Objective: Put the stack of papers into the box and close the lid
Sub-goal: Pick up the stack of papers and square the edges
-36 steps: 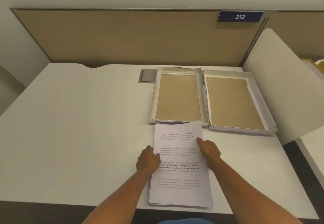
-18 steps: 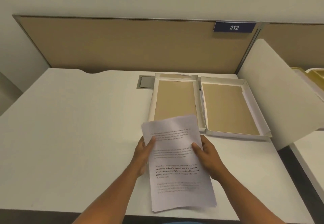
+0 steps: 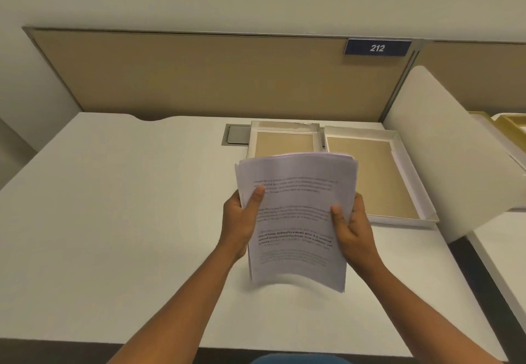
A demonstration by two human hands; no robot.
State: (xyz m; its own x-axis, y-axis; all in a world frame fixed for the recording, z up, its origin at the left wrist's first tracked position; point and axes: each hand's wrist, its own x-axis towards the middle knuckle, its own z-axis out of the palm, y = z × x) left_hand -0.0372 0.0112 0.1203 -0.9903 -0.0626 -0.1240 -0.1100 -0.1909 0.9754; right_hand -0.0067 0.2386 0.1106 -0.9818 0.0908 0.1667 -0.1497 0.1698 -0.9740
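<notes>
The stack of printed white papers (image 3: 296, 221) is off the desk and tilted up toward me. My left hand (image 3: 240, 221) grips its left edge with the thumb on the top sheet. My right hand (image 3: 351, 227) grips its right edge the same way. Behind the stack lie two shallow white trays with brown floors, side by side. The left tray (image 3: 284, 143) is partly hidden by the papers. The right tray (image 3: 370, 175) is wider and fully in view. I cannot tell which tray is the box and which the lid.
The white desk (image 3: 128, 207) ends at a tan partition (image 3: 199, 76) with a blue "212" plate (image 3: 377, 47). A grey cable hatch (image 3: 237, 135) sits left of the trays. A white side panel (image 3: 444, 147) stands at the right, with another desk beyond.
The stack lay flat on the desk under both hands. Both hands took hold of its side edges and raised it, tilting its top edge up in front of the left tray.
</notes>
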